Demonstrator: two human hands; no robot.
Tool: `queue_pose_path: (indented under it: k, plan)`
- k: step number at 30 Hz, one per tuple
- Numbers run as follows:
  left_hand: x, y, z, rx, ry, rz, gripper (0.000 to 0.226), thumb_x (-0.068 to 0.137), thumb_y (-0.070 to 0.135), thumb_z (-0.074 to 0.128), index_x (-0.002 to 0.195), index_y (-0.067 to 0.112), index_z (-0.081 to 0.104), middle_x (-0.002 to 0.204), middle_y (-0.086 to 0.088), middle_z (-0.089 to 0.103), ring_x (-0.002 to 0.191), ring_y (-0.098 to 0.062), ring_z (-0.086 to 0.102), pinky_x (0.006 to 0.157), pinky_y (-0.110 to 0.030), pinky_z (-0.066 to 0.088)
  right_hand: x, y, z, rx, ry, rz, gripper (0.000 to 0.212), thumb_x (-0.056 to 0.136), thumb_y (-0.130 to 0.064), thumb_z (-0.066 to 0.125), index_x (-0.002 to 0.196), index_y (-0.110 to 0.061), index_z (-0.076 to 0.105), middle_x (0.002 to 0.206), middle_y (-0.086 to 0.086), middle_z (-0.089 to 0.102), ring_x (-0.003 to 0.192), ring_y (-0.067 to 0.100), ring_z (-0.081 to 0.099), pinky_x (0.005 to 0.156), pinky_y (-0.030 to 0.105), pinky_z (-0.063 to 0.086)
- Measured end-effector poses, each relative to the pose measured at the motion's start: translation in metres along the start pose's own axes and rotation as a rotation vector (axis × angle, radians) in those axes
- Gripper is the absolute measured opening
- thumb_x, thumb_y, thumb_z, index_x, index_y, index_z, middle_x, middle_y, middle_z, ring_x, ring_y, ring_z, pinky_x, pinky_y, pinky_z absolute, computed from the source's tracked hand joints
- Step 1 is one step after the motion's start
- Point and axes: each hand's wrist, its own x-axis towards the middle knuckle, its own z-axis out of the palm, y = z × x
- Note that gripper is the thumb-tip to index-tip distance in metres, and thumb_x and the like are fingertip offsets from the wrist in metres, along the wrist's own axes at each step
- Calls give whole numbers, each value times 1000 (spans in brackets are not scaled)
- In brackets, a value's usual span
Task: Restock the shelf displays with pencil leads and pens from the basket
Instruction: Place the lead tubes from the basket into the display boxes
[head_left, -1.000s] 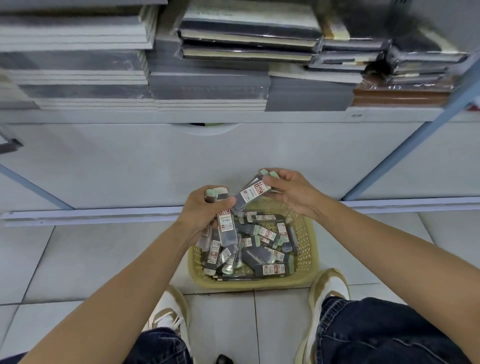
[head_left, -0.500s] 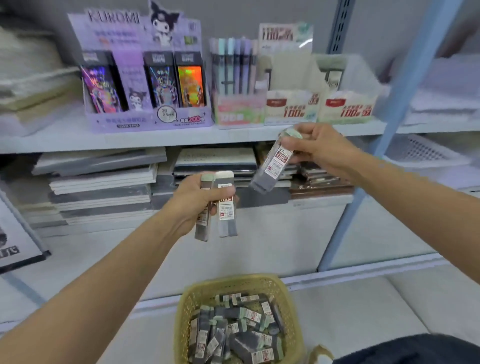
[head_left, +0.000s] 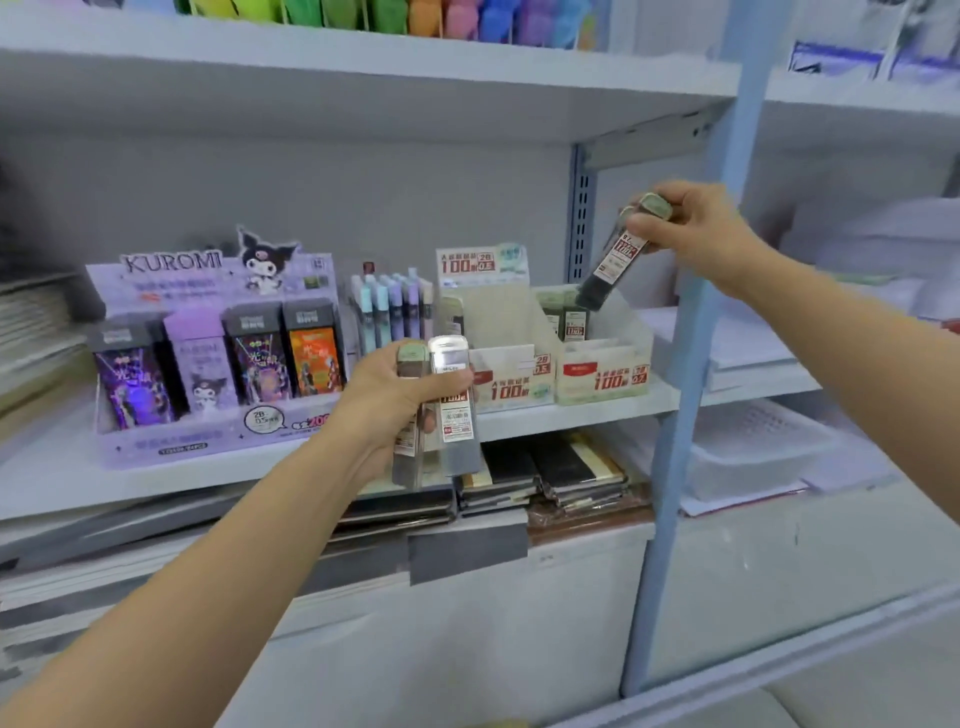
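White shop shelving fills your view, and the middle shelf (head_left: 571, 415) carries the displays. Your right hand (head_left: 696, 234) is raised near that shelf's right end, beside the blue upright (head_left: 691, 364). Its thumb and fingers pinch the green-capped tops of the tilted lead cases (head_left: 615, 254); two caps show. The cases slant down and to the left, with their dark lower ends over the open top of the right display box (head_left: 602, 374). They are close to the stocked cases (head_left: 566, 317) standing in its back-left part. Whether the lower ends touch the box or those cases cannot be told.

Your left hand (head_left: 395, 405) is lower, in front of the shelf's front edge. Its fingers are curled round the upright lead cases (head_left: 454, 410), one green-capped and one with a pale cap, a red-and-white label facing you. Just behind that hand stands the left display box (head_left: 511, 379), side by side with the right one. Left of it a rack of pastel pens (head_left: 389, 306) stands upright, and farther toward the left end sits the purple Kuromi display (head_left: 208, 358). Under the shelf, stacked notebooks (head_left: 550, 473) lie flat.
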Motion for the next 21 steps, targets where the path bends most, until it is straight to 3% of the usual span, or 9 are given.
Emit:
queue_pose_path:
  k: [3,5,10,13,17,21]
  plan:
    - [10,5,5,10,-3,1,34,72,11,81,103,11,67,87,-8,76,58,-13,61,43,-20,44,7,14,-1,-108,-25,-13,24,92,-6,62,110,9,62,100,20,64,84,18,64,71,19,56]
    - [15,7,8,10,-25,1,37,73,12,80,106,12,66,89,-9,76,67,-18,66,43,-20,45,9,20,3,-163,-65,-35,21,92,-4,62,109,9,63,100,19,66,82,14,64,73,22,57]
    - [23,7,15,-18,-51,9,41,67,11,81,105,11,66,87,-10,76,80,-30,68,44,-23,46,18,28,24,-200,-140,-51,17,92,-8,62,108,-4,64,106,13,66,99,25,65,87,34,54]
    - [26,5,16,-23,-58,3,43,69,9,80,109,8,65,91,-13,75,87,-42,64,45,-24,44,25,34,36,-265,-191,-43,17,92,-15,64,109,-14,64,103,6,67,98,23,64,80,25,51]
    - [27,2,17,-22,-78,-10,43,69,10,81,108,6,64,92,-16,75,79,-35,58,42,-22,44,31,40,44,-275,-173,-19,25,92,-16,64,116,-13,64,107,7,66,98,21,62,86,31,52]
    - [26,3,16,-34,-85,1,55,57,19,82,108,7,65,90,-14,75,69,-29,57,40,-21,43,33,37,31,-257,-167,-34,25,92,-16,63,117,-12,63,108,9,66,96,19,63,81,26,52]
